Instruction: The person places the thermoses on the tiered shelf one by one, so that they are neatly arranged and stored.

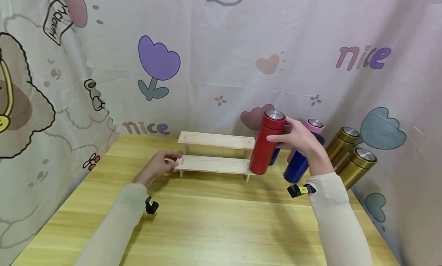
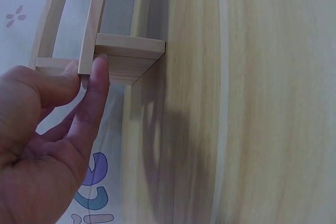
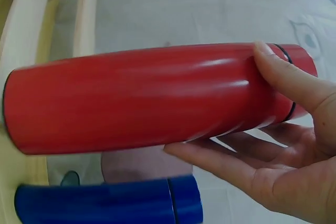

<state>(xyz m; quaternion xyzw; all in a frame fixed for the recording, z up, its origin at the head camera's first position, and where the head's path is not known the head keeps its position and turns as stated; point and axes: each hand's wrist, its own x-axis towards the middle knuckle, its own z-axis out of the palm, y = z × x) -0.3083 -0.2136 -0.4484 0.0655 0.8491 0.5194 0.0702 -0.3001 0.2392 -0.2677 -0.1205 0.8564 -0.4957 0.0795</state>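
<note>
Across the foreground, bare table [image 1: 214, 227] runs between two pale sleeves [image 1: 112, 223]. Beyond them, the left hand [image 1: 159, 167] pinches the left end of the shelf [image 1: 214, 164]'s lower board between thumb and fingers. The right hand [image 1: 299, 137] grips the red bottle [image 1: 264, 147] near its top, holding it slightly tilted at that board's right end; whether its base touches the wood, I cannot tell. To its right are a blue bottle [image 1: 296, 168] and two gold bottles [image 1: 357, 168], with a pink bottle [image 1: 314, 124] partly hidden behind the blue. Farthest back hangs a printed curtain [image 1: 221, 47].
</note>
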